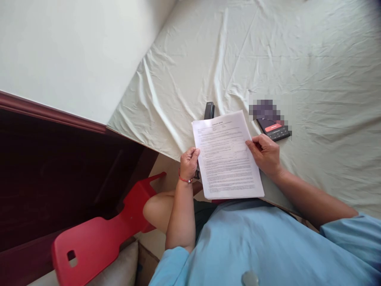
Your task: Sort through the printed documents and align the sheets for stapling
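Observation:
A stack of printed sheets is held between my two hands, over the near edge of the cloth-covered surface. My left hand pinches the stack's left edge, thumb on top; a red bracelet circles that wrist. On the opposite side, my right hand grips the right edge between thumb and fingers. Just behind the top of the papers lies a black stapler, its near part hidden by them. A phone with a lit screen rests beyond my right hand, partly blurred out.
Wrinkled pale cloth covers the broad surface ahead. A red plastic chair stands at lower left, near my leg. Dark wooden panelling and a white wall border the left side. A pale cushion lies under the chair back.

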`<state>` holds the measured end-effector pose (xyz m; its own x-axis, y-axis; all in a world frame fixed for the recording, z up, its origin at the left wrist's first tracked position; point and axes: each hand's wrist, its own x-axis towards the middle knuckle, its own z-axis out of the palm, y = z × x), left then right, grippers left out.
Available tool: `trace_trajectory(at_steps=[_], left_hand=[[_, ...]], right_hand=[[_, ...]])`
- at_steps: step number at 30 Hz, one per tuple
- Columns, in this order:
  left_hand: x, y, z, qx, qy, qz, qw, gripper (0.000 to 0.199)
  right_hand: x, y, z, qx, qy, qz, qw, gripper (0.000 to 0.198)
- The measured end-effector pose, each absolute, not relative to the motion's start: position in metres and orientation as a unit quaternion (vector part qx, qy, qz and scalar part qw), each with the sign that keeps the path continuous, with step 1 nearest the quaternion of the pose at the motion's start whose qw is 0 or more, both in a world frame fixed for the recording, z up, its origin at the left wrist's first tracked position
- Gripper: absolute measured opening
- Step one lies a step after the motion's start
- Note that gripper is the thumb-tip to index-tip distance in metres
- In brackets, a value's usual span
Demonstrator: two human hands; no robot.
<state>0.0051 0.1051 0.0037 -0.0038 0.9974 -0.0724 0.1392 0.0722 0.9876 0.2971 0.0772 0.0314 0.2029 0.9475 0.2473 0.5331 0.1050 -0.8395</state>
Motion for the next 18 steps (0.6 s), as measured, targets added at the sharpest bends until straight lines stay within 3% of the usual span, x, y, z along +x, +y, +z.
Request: trace_trajectory(at_steps=[9, 15, 18], left_hand=[[0.006, 0.107, 0.006, 0.554, 0.550, 0.422, 0.461, 0.036], [0.004, 0.109, 0.007, 0.554, 0.564, 0.405, 0.459, 0.037], [0.004, 0.109, 0.009, 0.555, 0.573, 0.404, 0.447, 0.039]], right_hand=[[0.296, 0.076, 0.027, -0.637, -0.547, 0.254, 0.480, 0.018], [0.295, 0.075, 0.032, -0.577, -0.608, 0.189, 0.511, 0.013], [0.297, 0.071, 0.037, -0.519, -0.639, 0.270, 0.499, 0.018]])
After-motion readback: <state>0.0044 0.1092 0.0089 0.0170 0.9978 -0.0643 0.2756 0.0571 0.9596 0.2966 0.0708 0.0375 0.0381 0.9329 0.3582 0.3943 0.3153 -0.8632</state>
